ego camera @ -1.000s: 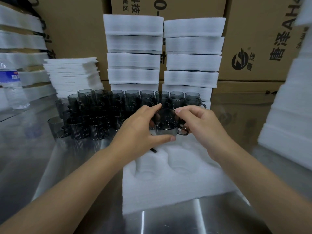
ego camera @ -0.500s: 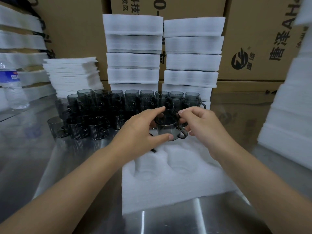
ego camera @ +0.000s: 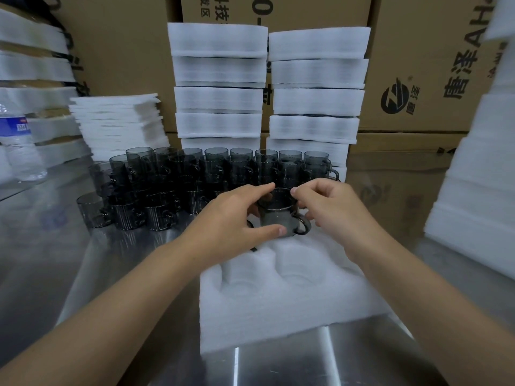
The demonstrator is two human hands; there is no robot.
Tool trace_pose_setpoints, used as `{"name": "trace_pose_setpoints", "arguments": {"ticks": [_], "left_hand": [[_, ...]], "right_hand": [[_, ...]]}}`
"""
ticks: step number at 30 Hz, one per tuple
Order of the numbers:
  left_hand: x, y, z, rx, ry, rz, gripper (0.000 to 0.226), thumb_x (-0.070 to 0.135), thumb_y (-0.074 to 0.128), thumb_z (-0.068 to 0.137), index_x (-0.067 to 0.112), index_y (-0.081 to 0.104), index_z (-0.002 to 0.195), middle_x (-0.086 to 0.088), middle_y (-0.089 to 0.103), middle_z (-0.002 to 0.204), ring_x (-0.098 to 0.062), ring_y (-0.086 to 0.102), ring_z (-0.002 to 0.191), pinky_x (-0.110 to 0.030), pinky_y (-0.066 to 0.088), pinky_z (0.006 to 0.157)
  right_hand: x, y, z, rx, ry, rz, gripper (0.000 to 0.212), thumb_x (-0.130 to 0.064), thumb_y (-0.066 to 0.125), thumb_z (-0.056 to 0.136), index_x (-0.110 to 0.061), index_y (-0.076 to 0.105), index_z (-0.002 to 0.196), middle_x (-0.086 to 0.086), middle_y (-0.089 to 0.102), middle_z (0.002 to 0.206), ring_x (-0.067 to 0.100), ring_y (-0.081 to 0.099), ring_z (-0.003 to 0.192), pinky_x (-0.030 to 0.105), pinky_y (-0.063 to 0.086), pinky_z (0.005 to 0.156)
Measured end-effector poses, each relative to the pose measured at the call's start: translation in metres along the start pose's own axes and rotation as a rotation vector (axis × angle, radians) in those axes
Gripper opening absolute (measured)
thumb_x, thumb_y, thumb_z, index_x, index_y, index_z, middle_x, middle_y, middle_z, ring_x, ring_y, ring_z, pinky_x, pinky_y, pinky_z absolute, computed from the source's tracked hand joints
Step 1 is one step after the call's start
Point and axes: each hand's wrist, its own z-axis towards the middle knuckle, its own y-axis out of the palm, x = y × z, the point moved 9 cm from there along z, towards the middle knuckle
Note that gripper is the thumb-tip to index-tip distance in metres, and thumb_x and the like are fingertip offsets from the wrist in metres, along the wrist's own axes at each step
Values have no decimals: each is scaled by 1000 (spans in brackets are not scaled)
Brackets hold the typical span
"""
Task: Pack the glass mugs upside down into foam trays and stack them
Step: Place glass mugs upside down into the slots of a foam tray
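L hand, the left hand (ego camera: 231,218), grips a smoky glass mug (ego camera: 276,215): index finger hooked over the far rim, thumb pressed on the near wall low down. R hand, the right hand (ego camera: 331,210), has curled fingers w/ tips pinching the rim's right side; its thumb is hidden. The mug sits just above the far end of the foam tray (ego camera: 278,316), handle pointing right, and I can't tell for sure which end is up. Risks, as I judge them: smooth glass held by only a few fingertips could slip during the flip and hit the tray or the steel table (ego camera: 111,274). The handle could also snag a pocket edge, leaving the mug cocked, so a stacked tray wouldn't sit flat. The two near pockets (ego camera: 242,280) show empty. An elbow swing could knock the loose mugs (ego camera: 195,174), crowded just behind and to the left. The surface is shiny, reflective stainless steel. Behind stand two stacks of foam trays (ego camera: 220,79), w/ a pile of foam sheets (ego camera: 117,121) and a water bottle (ego camera: 16,143) to the left, cardboard boxes (ego camera: 418,65) at the back, and more foam (ego camera: 479,176) at right.
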Motion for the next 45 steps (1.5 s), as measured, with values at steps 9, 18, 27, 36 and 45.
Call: {"name": "trace_pose_setpoints", "arguments": {"ticks": [9,18,27,36,45], "left_hand": [[-3,6,1,-61,-8,67,66,63,51,79,37,42,139,20,47,137,4,38,123,-19,31,98],[-3,6,1,-73,-43,97,43,48,55,88,30,58,127,19,55,125,4,53,81,-25,45,88],[-12,-6,0,83,-137,130,22,32,52,92,30,70,105,13,69,100,-6,60,88,-33,43,95],[-60,-50,-3,243,-401,521,37,20,48,92,24,57,127,-3,58,129,-29,51,115,-39,34,89],[-116,-67,-14,3,-685,692,29,10,54,90,12,61,118,-7,57,89,-30,53,77,-33,40,63]], "right_hand": [[2,1,-1,-4,8,-42,10,-25,65,83,-29,69,75,-15,66,71,7,60,74,30,51,76],[2,1,0,-9,-3,-78,15,-20,62,85,-30,68,76,-15,62,68,6,56,70,26,45,69],[3,10,-4,-92,-6,-168,12,-25,68,82,-31,68,72,-22,58,54,1,52,62,25,39,65],[3,10,-5,-105,-3,-186,12,-30,63,84,-31,69,73,-27,61,59,-1,53,65,25,42,68],[2,11,-5,-121,-13,-203,14,-30,62,85,-32,69,73,-25,62,59,-1,53,63,25,41,68]]}}
